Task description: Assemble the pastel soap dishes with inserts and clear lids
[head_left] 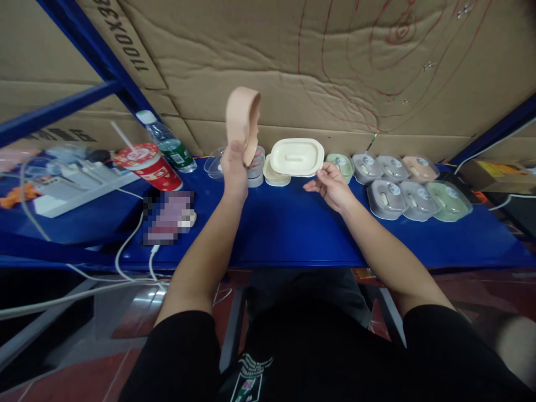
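Raised over the back of the blue table, my left hand (235,170) is closed round a peach-coloured plastic band (239,114), curved at the top with a wavy inner edge. To its right, my right hand (334,185) pinches the right corner of a cream-coloured shallow oblong plastic tray (297,158) between thumb and fingers. That tray is tilted towards me and shows a raised bar in its middle. Behind and below it are more cream pieces (277,178), partly hidden. Grey containers (255,177) and a clear lid (214,166) sit behind my left hand.
Several lidded grey, green and peach boxes (387,198) stand on the right of the blue table (293,234). On the left are a red drink cup (153,167), a water bottle (170,142), a blurred-out item (167,218), white cables and a white power strip (84,190). Cardboard backs the table.
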`<action>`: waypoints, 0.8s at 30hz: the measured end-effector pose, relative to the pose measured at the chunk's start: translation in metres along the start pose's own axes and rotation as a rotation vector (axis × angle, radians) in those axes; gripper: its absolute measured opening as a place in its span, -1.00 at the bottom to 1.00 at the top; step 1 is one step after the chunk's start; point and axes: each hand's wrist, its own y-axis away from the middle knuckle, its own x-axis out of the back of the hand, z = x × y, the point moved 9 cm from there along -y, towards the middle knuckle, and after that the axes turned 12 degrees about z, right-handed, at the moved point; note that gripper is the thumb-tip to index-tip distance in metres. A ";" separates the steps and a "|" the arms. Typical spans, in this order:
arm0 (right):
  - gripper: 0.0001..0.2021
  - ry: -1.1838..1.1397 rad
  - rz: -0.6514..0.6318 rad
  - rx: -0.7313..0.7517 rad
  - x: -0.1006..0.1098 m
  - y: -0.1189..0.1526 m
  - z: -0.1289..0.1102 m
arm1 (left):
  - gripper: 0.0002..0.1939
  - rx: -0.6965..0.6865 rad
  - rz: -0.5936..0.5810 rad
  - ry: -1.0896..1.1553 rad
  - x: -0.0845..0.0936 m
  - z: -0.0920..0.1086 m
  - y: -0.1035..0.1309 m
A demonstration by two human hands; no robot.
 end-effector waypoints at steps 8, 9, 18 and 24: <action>-0.54 0.361 0.084 0.306 0.001 0.005 -0.007 | 0.34 0.257 -0.006 0.162 0.006 0.005 0.000; -0.60 0.445 0.090 0.362 0.000 0.005 -0.010 | 0.35 0.268 0.000 0.173 0.008 0.005 -0.001; -0.66 1.224 -0.135 0.648 -0.046 -0.020 -0.006 | 0.10 0.283 0.045 0.158 0.021 -0.006 -0.017; -0.61 1.379 -0.206 0.587 -0.061 -0.022 0.021 | 0.02 0.258 0.140 0.165 0.026 -0.017 -0.018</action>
